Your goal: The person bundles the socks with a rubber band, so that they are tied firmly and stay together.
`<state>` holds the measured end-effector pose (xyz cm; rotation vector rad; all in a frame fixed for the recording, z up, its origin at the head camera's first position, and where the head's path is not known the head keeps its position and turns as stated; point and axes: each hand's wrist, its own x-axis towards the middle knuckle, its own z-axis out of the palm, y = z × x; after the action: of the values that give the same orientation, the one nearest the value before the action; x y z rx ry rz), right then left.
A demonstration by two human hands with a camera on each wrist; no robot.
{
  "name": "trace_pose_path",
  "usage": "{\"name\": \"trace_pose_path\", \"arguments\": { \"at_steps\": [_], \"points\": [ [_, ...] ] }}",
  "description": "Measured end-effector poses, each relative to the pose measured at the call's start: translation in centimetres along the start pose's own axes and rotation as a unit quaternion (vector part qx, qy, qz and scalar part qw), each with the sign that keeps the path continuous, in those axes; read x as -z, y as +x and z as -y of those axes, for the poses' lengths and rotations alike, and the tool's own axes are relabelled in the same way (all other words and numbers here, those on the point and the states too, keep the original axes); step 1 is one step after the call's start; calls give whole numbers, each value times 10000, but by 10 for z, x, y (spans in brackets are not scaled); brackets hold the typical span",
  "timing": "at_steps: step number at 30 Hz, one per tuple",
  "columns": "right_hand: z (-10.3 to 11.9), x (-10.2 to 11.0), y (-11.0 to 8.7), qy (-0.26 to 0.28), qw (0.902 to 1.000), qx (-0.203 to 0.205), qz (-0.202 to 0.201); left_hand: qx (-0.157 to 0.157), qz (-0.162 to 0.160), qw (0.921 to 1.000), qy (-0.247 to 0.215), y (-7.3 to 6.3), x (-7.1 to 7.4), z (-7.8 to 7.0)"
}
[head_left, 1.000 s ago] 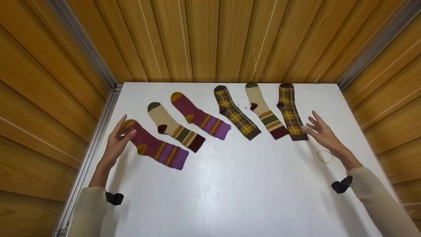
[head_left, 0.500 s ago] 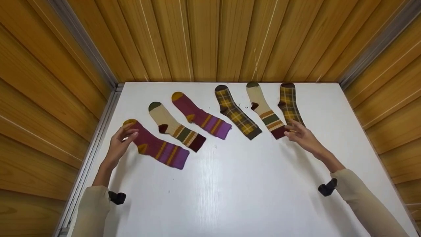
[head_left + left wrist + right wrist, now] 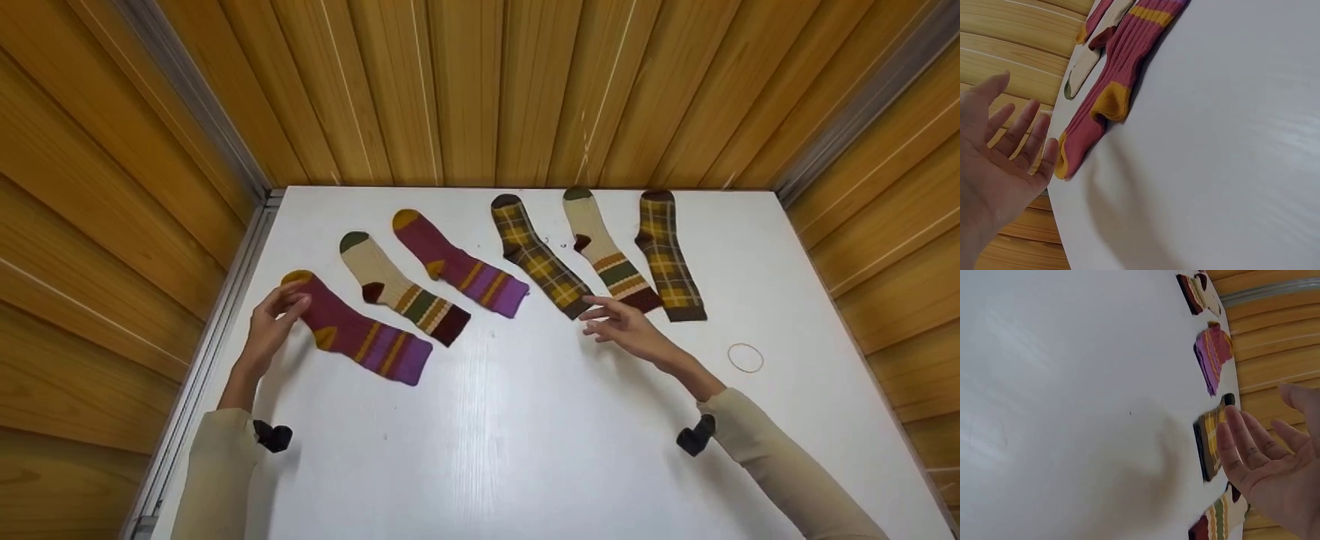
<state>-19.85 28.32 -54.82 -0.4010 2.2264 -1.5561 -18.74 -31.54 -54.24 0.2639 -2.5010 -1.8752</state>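
Observation:
Several socks lie flat in a fanned row on a white table. My left hand (image 3: pixel 271 328), fingers relaxed and holding nothing, hovers by the toe of the nearest purple-striped maroon sock (image 3: pixel 360 336). In the left wrist view that hand (image 3: pixel 1005 146) shows its bare palm beside the sock's yellow toe. My right hand (image 3: pixel 626 330) hangs over the cuff of the left brown plaid sock (image 3: pixel 541 259), its fingers loosely extended with nothing in them. Beside it lies a cream sock with a striped cuff (image 3: pixel 609 244). The other plaid sock (image 3: pixel 669 259) is at the far right.
Another cream sock (image 3: pixel 401 285) and a second maroon sock (image 3: pixel 457 262) lie left of centre. A thin ring-shaped band (image 3: pixel 745 358) lies on the white table (image 3: pixel 480 450) at the right. Wood-panelled walls (image 3: pixel 465 90) enclose the back and sides.
My right hand has swept left, from the far-right plaid sock across the cream one to the left plaid sock's cuff. The left hand has barely moved. The socks stay where they were.

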Motion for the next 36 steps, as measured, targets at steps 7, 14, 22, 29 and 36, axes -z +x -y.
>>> {"name": "trace_pose_path", "arguments": {
  "at_steps": [7, 14, 22, 29, 36],
  "points": [
    [8, -47, 26, 171, 9979, 352, 514, 39, -74, 10000, -4, 13, 5, 10],
    [17, -104, 59, 431, 9923, 491, 1051, 302, -387, 9986, 192, 41, 11, 37],
    [28, -161, 83, 764, 9847, 311, 1535, 631, -770, 9950, -100, 55, 16, 41],
    [36, -197, 90, 768, 9833, 369, 1606, 823, -695, 9942, 66, 56, 17, 44],
    [40, -216, 99, 611, 9889, 289, 1325, 1101, -634, 9915, 275, 61, 15, 47]
  ]
}}
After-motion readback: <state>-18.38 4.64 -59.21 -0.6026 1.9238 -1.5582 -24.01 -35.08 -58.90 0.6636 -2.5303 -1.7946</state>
